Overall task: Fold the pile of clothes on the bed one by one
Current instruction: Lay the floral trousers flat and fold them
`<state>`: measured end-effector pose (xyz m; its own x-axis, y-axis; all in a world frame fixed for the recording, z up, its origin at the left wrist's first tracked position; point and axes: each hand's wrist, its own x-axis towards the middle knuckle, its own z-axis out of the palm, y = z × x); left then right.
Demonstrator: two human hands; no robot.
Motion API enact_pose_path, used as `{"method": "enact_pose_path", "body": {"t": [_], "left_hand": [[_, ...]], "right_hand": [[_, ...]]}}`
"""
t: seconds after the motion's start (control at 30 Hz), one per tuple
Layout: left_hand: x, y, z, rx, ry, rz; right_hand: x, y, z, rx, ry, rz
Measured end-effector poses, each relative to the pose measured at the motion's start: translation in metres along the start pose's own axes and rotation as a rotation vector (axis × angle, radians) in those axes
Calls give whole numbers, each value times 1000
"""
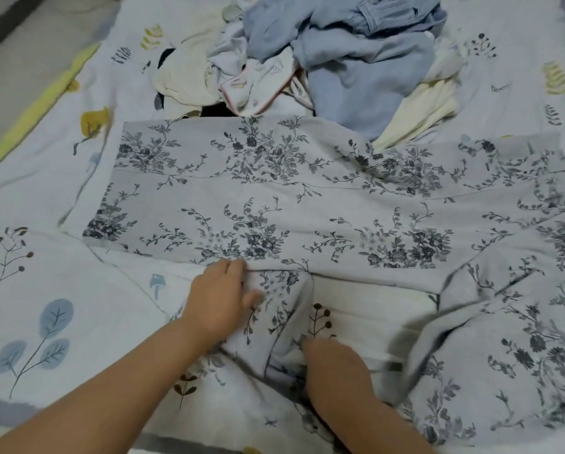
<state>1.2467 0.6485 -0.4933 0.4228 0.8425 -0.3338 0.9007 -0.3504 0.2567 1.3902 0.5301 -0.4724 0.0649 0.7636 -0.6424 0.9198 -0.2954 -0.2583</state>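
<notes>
Floral garment point(274, 198), pale grey with dark blue-grey flower print, lies spread flat across the middle of the bed sheet point(45, 198), running 9 to 3 o'clock. Its right end is cut off by the frame edge at 3 o'clock. Another part of it bunches at 4–5 o'clock, blurred, so its edges are hard to trace. A narrow flap of the same fabric hangs toward 6 o'clock between the two hands.

Left hand point(220, 298), just below centre, at 7 o'clock from the middle: fingers curled over the garment's near hem, thumb out on the flap. Fingertips are tucked into the fabric and blurred; it reads as gripping the hem.

Right hand point(335, 368) at 6 o'clock: back of hand toward the camera, fingers buried in a fold of the flap. Fingertips hidden; looks like a pinch on the cloth, though the exact hold cannot be told.

Clothes pile point(307, 60) at 12 o'clock, touching the garment's far edge. Light blue pieces lie on top, cream and white ones under and beside, and one white piece has pink trim. Individual items can't be separated, and the pile's top is cut off by the frame.

The sheet is white with a leaf and twig print. A yellow-green strip point(29, 116) runs along its edge at 10 o'clock, with floor point(16, 37) beyond it.
</notes>
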Motion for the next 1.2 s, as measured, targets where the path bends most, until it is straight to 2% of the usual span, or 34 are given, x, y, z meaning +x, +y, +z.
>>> {"method": "enact_pose_path", "body": {"t": [0.1, 0.17, 0.23, 0.3, 0.4, 0.47, 0.53, 0.6, 0.63, 0.7, 0.8, 0.87, 0.93, 1.0, 1.1, 1.17, 1.2], "left_hand": [[8, -2, 8, -230, -256, -150], [4, -7, 5, -270, -304, -168], [-8, -20, -11, -331, -177, -112], [-26, -42, -30, -506, 2, -114], [-61, -77, -65, -778, 268, -247], [-76, -101, -76, -843, 400, -369], [-81, -122, -77, -821, 491, -468], [-77, -142, -70, -771, 525, -558], [-73, -150, -64, -749, 511, -608], [-61, -164, -51, -752, 432, -705], [-43, -175, -38, -853, 272, -776], [-33, -178, -33, -870, 187, -756], [-25, -178, -32, -841, 180, -701], [-20, -181, -33, -749, 301, -626], [-14, -188, -42, -636, 541, -553], [-8, -193, -42, -673, 562, -618], [-6, -195, -38, -710, 503, -668]], "right_hand": [[-10, -9, -18, 16, -20, -49], [-20, -16, -34, 66, -14, -78], [-26, -19, -51, 141, 13, -106], [-29, -22, -68, 228, 97, -153], [-19, -30, -92, 382, 274, -188], [2, -41, -103, 428, 444, -218], [30, -58, -111, 448, 549, -241], [65, -73, -111, 387, 533, -196], [81, -78, -108, 273, 499, -138], [109, -80, -100, 23, 437, -8], [129, -69, -83, -119, 378, 106], [131, -60, -71, -198, 329, 145], [131, -55, -63, -299, 272, 116], [136, -54, -63, -228, 351, 61], [145, -60, -76, 30, 650, 74], [146, -62, -81, 3, 704, 73], [143, -66, -80, -76, 674, 68]]}}
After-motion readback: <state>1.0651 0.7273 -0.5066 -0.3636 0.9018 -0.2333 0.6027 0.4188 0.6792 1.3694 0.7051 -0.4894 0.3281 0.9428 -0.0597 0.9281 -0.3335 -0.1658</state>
